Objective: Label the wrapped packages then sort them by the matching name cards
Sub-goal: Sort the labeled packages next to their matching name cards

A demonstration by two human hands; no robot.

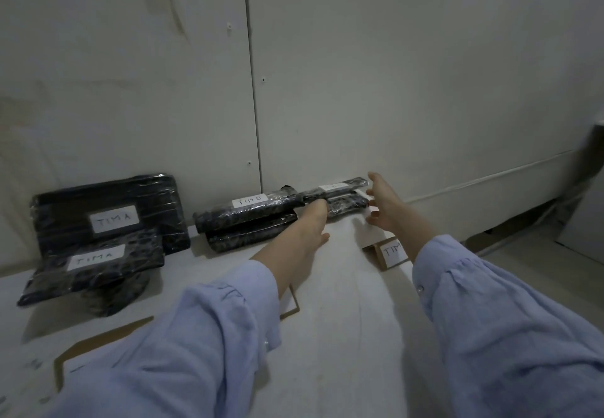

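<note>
Both arms stretch forward, left hand (307, 224) and right hand (387, 205) open-fingered.

A plain indoor packing or storage corner, its exact kind unclear: bare pale wall panels (392, 74) with screw heads, a white-covered table (343, 319), and black plastic-wrapped labelled packages (108, 211) stacked against the wall.

The packages (108, 218) against the wall (392, 74) are dark and wrapped in glossy, crinkled plastic film that catches the light, each with a matt white paper label (114, 218) inked by hand. The wall behind them looks like smooth, matt, off-white panel, and the table (343, 287) below it is a pale matt sheet with faint creases. The name card (390, 252) near the wall is brown cardboard faced with white paper, and both sleeves (510, 319) are soft, light blue woven cloth.
</note>
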